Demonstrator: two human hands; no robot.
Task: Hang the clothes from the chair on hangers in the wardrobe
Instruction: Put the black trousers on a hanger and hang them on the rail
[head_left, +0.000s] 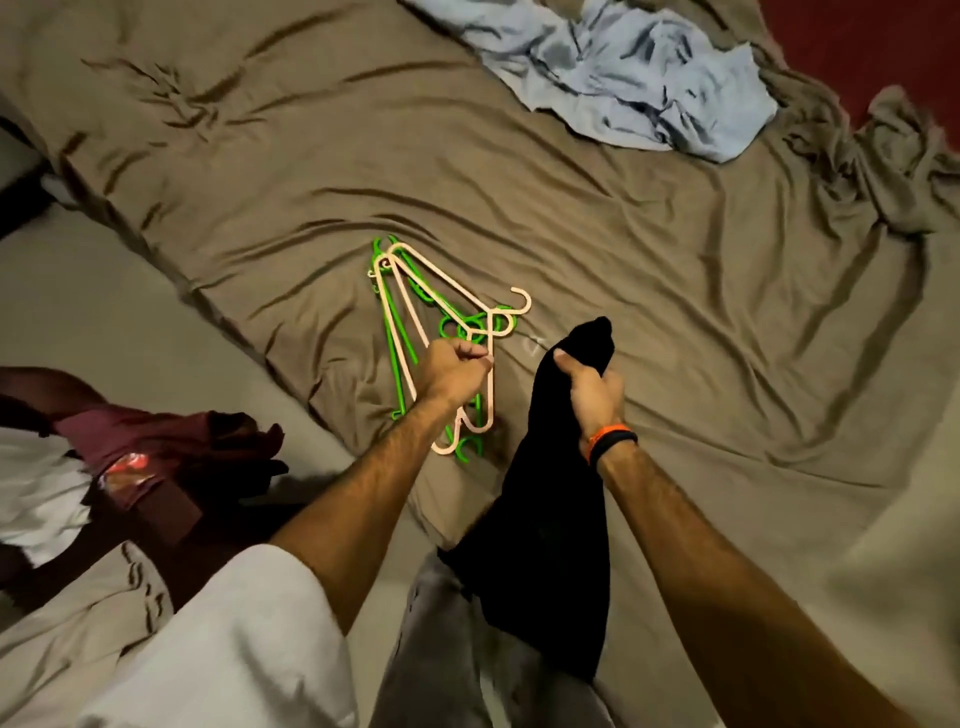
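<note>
Rumpled brown bedsheet (623, 260) lies under your hands. Your left hand (454, 371) pinches a pale pink plastic hanger (441, 291) among the green plastic hangers (393, 332); your right hand (592, 389) grips a black garment (545, 519).

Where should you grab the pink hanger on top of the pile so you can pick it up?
Best guess: grip the pink hanger at its neck, just below the hook, coming down from above. It lies flat on the bed sheet over the green hangers, so the neck is the narrow part fingers can close round. The left hand already pinches one of its arms; the right hand holds the black garment.
</note>
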